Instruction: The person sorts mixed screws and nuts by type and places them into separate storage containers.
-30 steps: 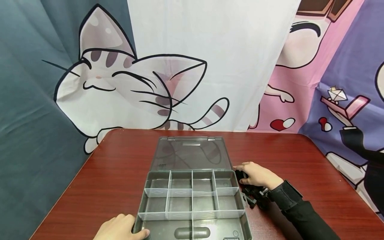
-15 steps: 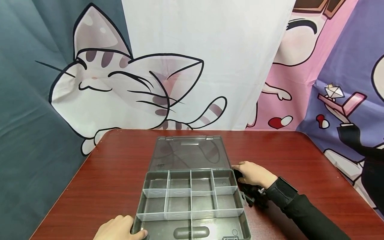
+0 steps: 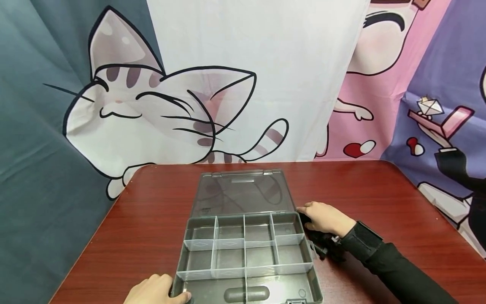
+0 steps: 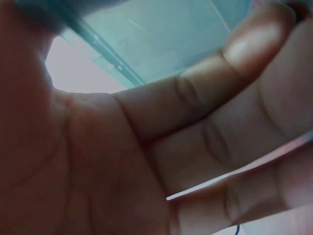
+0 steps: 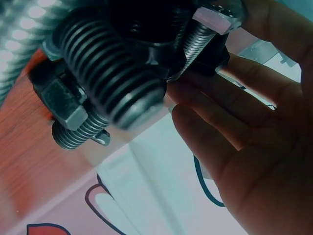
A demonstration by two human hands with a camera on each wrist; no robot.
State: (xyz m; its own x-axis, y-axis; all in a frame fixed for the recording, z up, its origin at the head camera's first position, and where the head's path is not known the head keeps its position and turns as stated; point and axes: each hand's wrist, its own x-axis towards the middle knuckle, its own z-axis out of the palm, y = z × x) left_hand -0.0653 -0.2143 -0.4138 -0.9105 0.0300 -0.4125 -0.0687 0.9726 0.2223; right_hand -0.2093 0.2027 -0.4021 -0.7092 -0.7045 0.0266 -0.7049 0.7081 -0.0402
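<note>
An open grey see-through compartment box stands at the middle front of the table in the head view, its compartments bare. My left hand holds its front left edge, thumb over the rim and fingers outside; the left wrist view shows the fingers along the box. Right of the box lies a heap of dark bolts. Over its far side is my right hand. In the right wrist view, loosely extended fingers rest against the threaded bolts, some with hex nuts or heads. Part of the heap is hidden under the hand.
The box's hinged lid lies folded back behind it on the red-brown wooden table. Printed cloth curtains hang behind the table's far edge and along both sides.
The head view has shifted slightly. Both hands keep nearly the same places, the left at the box and the right at the bolts.
</note>
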